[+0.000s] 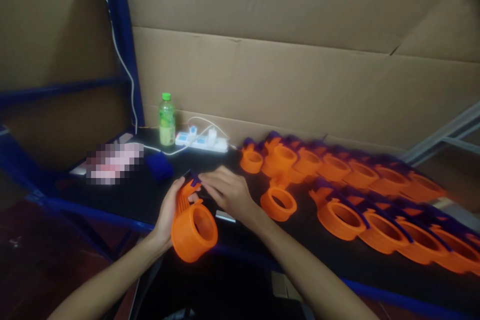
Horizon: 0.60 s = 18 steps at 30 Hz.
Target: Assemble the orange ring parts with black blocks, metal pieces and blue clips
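Observation:
An orange plastic tape dispenser (193, 235), with a wide ring and a ribbed neck, is held over the table's front edge. My left hand (167, 215) is wrapped round its neck, the ring hanging below the palm. With fingers pinched together, my right hand (228, 190) touches the small dark blue part (195, 180) at the dispenser's upper end. The fingertips partly cover that end, and fine detail there is blurred. Another orange dispenser (278, 204) lies on the table just right of my right hand.
Several orange dispensers with dark blue parts stand in a back row (335, 167) and a front row (343, 220) to the right. A green-capped bottle (167, 122) and a white power strip (202, 142) are by the cardboard wall (262, 75). A blue object (159, 165) lies left.

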Each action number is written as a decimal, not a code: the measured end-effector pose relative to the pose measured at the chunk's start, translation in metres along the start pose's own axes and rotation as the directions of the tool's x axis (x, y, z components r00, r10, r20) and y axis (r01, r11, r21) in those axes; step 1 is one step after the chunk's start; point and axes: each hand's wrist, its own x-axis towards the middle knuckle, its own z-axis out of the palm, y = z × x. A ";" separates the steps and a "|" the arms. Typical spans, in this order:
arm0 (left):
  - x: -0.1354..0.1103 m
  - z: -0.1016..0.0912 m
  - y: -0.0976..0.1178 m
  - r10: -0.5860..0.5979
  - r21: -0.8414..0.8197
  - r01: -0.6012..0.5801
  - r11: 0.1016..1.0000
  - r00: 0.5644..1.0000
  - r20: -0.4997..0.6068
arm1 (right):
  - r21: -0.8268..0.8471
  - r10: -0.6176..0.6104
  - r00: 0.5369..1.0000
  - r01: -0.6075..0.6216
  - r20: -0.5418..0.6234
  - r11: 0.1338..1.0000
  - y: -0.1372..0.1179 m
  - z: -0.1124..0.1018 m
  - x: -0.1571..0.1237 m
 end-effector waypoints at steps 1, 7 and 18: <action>0.000 0.000 0.001 -0.015 -0.004 0.015 1.000 1.000 0.003 | -0.036 -0.013 1.000 0.013 -0.001 0.999 -0.001 0.001 -0.002; -0.002 0.000 0.001 0.025 0.035 -0.024 0.999 0.999 -0.020 | -0.173 -0.061 0.997 0.068 0.048 0.983 -0.007 -0.002 -0.006; 0.000 -0.009 -0.006 0.132 0.109 -0.132 0.985 0.991 0.011 | -0.100 -0.034 0.994 0.044 0.101 0.994 -0.007 -0.002 -0.009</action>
